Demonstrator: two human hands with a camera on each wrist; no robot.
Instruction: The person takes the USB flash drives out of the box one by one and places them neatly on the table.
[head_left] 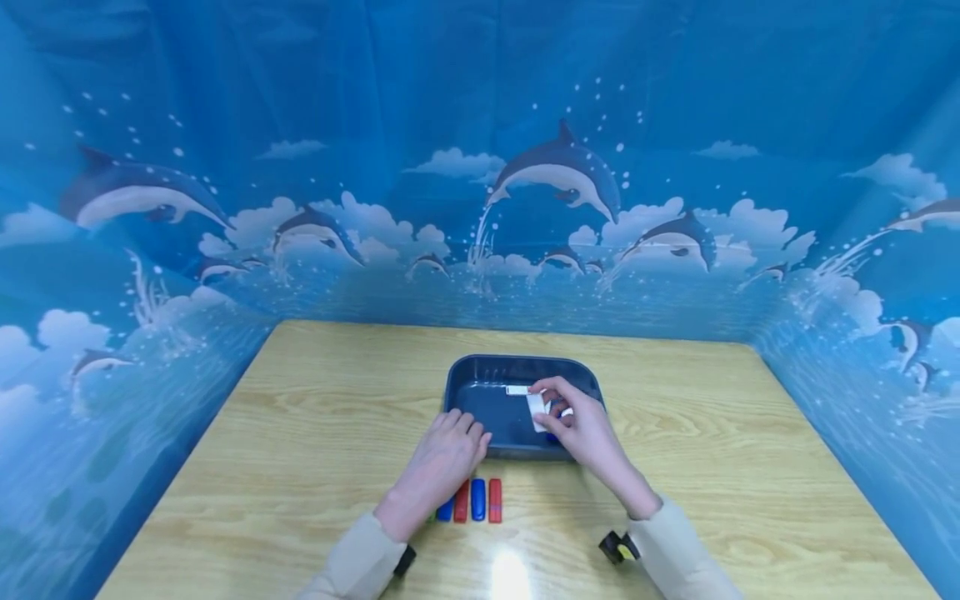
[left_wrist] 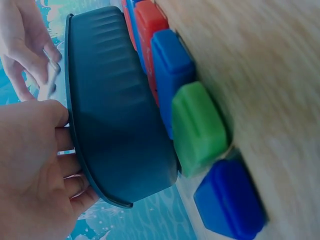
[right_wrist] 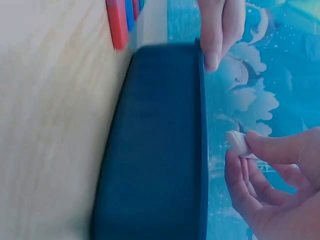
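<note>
A dark blue rectangular tray (head_left: 495,425) stands on the table. My left hand (head_left: 450,446) holds its near left rim, and the fingers (left_wrist: 75,185) show beyond that rim in the left wrist view. Over the tray's right half, my right hand (head_left: 585,425) pinches a small flat white piece (head_left: 537,412) between thumb and fingers. In the right wrist view that white piece (right_wrist: 240,144) shows at the fingertips, above the rim. Inside the tray lies a white rectangular piece (head_left: 517,390). Something blue is partly hidden under the right hand.
In front of the tray, several small plastic blocks stand in a row, among them a red one (head_left: 495,500), a blue one (head_left: 478,500) and a green one (left_wrist: 199,129). The left arm partly covers the row in the head view. A dolphin-printed curtain (head_left: 420,192) surrounds the wooden table (head_left: 315,417).
</note>
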